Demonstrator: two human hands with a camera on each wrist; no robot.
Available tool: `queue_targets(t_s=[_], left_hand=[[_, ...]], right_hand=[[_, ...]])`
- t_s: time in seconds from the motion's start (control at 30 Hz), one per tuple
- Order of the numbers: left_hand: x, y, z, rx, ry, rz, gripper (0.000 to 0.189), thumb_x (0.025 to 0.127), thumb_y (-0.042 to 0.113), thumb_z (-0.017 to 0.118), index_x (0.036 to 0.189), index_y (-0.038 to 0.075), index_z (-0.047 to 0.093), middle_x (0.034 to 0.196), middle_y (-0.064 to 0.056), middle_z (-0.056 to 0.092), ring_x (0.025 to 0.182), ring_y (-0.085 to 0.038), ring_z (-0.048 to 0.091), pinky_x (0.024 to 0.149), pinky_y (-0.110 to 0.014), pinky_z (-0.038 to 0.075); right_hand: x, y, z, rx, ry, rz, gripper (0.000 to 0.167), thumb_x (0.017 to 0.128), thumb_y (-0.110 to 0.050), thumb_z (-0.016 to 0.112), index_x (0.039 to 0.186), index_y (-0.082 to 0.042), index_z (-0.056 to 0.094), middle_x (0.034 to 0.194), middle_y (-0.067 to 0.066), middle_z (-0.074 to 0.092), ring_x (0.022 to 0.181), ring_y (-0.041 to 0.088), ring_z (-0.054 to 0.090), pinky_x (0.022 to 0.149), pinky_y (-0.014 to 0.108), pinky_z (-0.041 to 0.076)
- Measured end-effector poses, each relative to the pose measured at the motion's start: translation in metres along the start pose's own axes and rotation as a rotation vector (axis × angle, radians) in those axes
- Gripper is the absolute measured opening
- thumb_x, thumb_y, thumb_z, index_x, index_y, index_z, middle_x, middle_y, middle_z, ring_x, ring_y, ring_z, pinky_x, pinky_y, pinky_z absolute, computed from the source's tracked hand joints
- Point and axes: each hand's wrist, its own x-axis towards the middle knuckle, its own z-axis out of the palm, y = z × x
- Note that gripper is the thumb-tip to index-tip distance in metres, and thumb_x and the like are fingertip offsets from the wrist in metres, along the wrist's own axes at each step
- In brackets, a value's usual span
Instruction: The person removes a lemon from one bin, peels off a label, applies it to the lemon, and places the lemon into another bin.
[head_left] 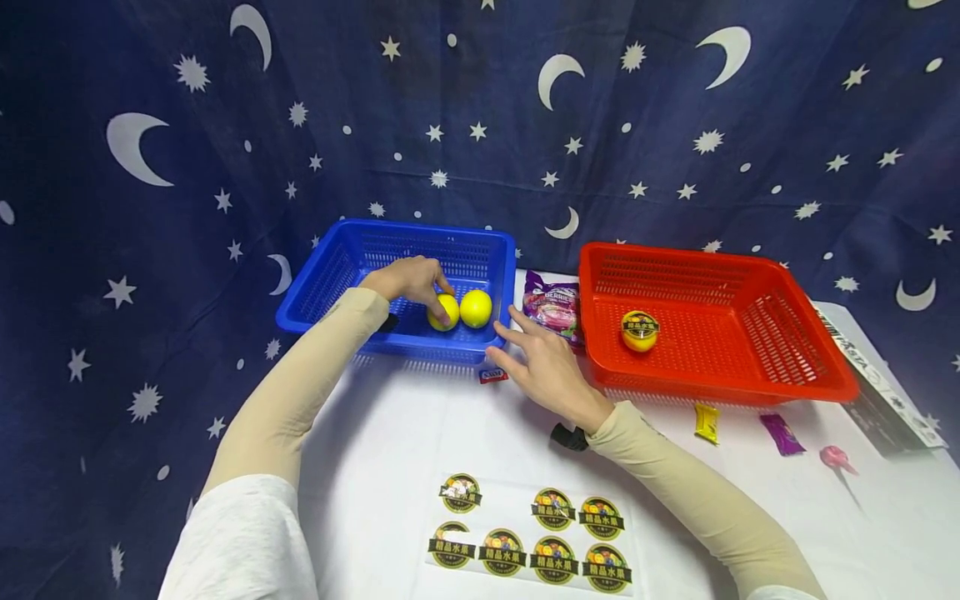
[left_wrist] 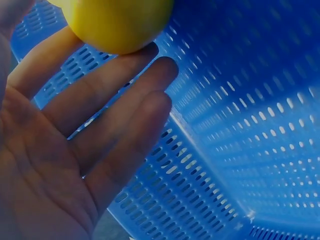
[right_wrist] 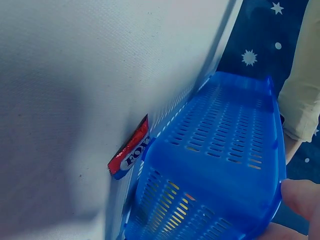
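Observation:
My left hand (head_left: 415, 279) reaches into the blue basket (head_left: 405, 343) and holds a round yellow fruit (head_left: 442, 315) between thumb and fingers. Just right of it in the basket lies a second yellow fruit (head_left: 476, 308). In the left wrist view the held fruit (left_wrist: 120, 22) sits at the fingertips, the other fingers stretched out below it; the thumb is mostly out of frame. With spread fingers, my right hand (head_left: 551, 367) touches the basket's right front corner. The right wrist view shows fingertips (right_wrist: 302, 195) at the basket's rim.
A red basket (head_left: 716, 379) at right holds a yellow fruit with a label (head_left: 640, 331). Between the baskets lies a purple berries bag (head_left: 551, 304). A sticker sheet (head_left: 528, 533), small wrapped sweets (head_left: 707, 423), a pink lollipop (head_left: 834, 457) and a box (head_left: 881, 383) are on the table.

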Motion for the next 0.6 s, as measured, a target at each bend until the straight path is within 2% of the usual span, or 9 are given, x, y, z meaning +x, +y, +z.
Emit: queue_targets(t_s=[0.17, 0.23, 0.3, 0.4, 0.47, 0.53, 0.6], left_hand=[[-0.004, -0.003, -0.004, -0.040, 0.029, 0.013, 0.071, 0.066, 0.054, 0.092, 0.127, 0.024, 0.074, 0.143, -0.006, 0.065, 0.136, -0.032, 0.056, 0.110, -0.051, 0.047], [-0.008, -0.005, -0.009, -0.058, 0.044, 0.008, 0.071, 0.066, 0.053, 0.092, 0.128, 0.023, 0.074, 0.143, -0.006, 0.065, 0.135, -0.031, 0.056, 0.110, -0.051, 0.048], [-0.015, -0.004, -0.017, -0.072, 0.069, -0.003, 0.073, 0.066, 0.054, 0.092, 0.129, 0.022, 0.073, 0.141, -0.006, 0.067, 0.127, -0.030, 0.062, 0.107, -0.050, 0.050], [-0.029, 0.000, -0.031, -0.083, 0.141, 0.002, 0.072, 0.067, 0.055, 0.091, 0.129, 0.022, 0.073, 0.130, -0.005, 0.073, 0.110, -0.025, 0.068, 0.097, -0.046, 0.054], [-0.043, 0.006, -0.039, -0.097, 0.203, 0.028, 0.072, 0.067, 0.057, 0.091, 0.128, 0.023, 0.074, 0.119, -0.003, 0.078, 0.097, -0.021, 0.070, 0.088, -0.041, 0.055], [-0.057, 0.015, -0.042, -0.095, 0.279, 0.079, 0.070, 0.067, 0.059, 0.090, 0.127, 0.025, 0.074, 0.109, 0.001, 0.080, 0.092, -0.018, 0.070, 0.080, -0.037, 0.054], [-0.074, 0.026, -0.038, -0.094, 0.356, 0.147, 0.069, 0.067, 0.061, 0.089, 0.127, 0.028, 0.075, 0.104, 0.003, 0.081, 0.088, -0.014, 0.070, 0.074, -0.034, 0.051]], right_hand=[[-0.001, 0.000, 0.001, -0.001, 0.013, -0.009, 0.052, 0.099, -0.046, 0.065, 0.138, -0.011, 0.065, 0.156, 0.016, 0.050, 0.134, 0.040, 0.058, 0.109, 0.052, 0.049], [-0.001, 0.000, 0.001, 0.000, 0.017, -0.016, 0.052, 0.099, -0.045, 0.065, 0.138, -0.011, 0.065, 0.156, 0.017, 0.050, 0.134, 0.040, 0.058, 0.109, 0.052, 0.049], [0.000, 0.000, 0.001, 0.001, 0.017, -0.018, 0.051, 0.099, -0.045, 0.065, 0.138, -0.012, 0.065, 0.156, 0.017, 0.050, 0.134, 0.040, 0.058, 0.109, 0.053, 0.049], [-0.002, 0.002, 0.001, 0.021, 0.009, -0.019, 0.050, 0.100, -0.042, 0.064, 0.140, -0.012, 0.064, 0.158, 0.016, 0.048, 0.136, 0.039, 0.056, 0.110, 0.054, 0.048], [-0.008, 0.005, 0.001, 0.036, 0.014, -0.021, 0.048, 0.101, -0.039, 0.063, 0.142, -0.013, 0.062, 0.158, 0.014, 0.049, 0.138, 0.038, 0.055, 0.111, 0.055, 0.047], [-0.017, 0.009, 0.001, 0.057, 0.028, -0.026, 0.047, 0.102, -0.035, 0.063, 0.144, -0.014, 0.061, 0.157, 0.013, 0.050, 0.139, 0.037, 0.055, 0.112, 0.055, 0.046], [-0.030, 0.013, -0.002, 0.079, 0.046, -0.032, 0.047, 0.101, -0.032, 0.064, 0.144, -0.014, 0.060, 0.155, 0.013, 0.053, 0.139, 0.035, 0.056, 0.113, 0.055, 0.045]])
